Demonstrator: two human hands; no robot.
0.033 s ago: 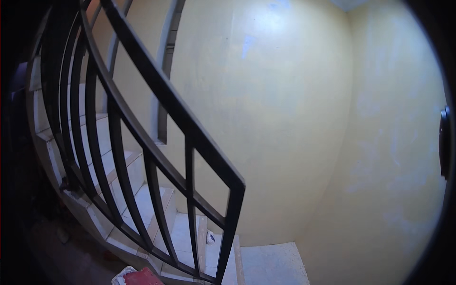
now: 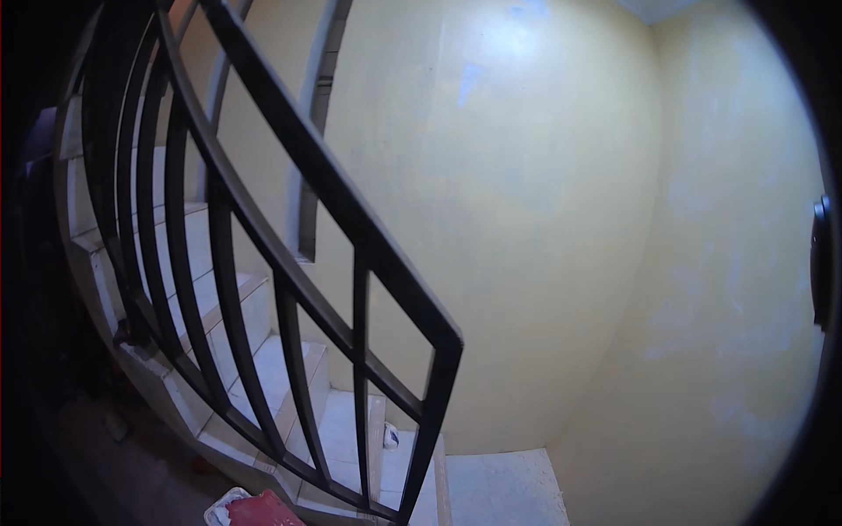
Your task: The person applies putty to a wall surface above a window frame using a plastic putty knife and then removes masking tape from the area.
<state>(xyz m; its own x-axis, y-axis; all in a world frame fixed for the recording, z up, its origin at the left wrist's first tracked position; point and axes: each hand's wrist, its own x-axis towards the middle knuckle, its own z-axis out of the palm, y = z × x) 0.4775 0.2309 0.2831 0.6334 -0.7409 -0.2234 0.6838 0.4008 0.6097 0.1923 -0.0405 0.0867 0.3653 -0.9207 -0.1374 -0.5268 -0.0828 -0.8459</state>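
Observation:
Neither of my hands shows in the head view. At the lower edge is a red flat-looking piece (image 2: 263,510), cut off by the frame. Beside it on the left lies the corner of a white-rimmed container (image 2: 216,510), with whitish stuff along it. Whether a hand holds either one is hidden below the picture. A black metal stair railing (image 2: 303,158) slopes down from the upper left to an angled end post (image 2: 434,412) near the middle.
Behind the railing, white tiled steps (image 2: 250,320) climb to the left. A small white and dark item (image 2: 390,436) sits on a low step. A tiled landing (image 2: 504,486) meets a cream wall (image 2: 509,263) with pale patches. Some dark object (image 2: 821,263) stands at the right rim.
The view has shifted slightly, so the railing and steps appear a little farther right. The red piece and the container's corner stand slightly higher in the picture.

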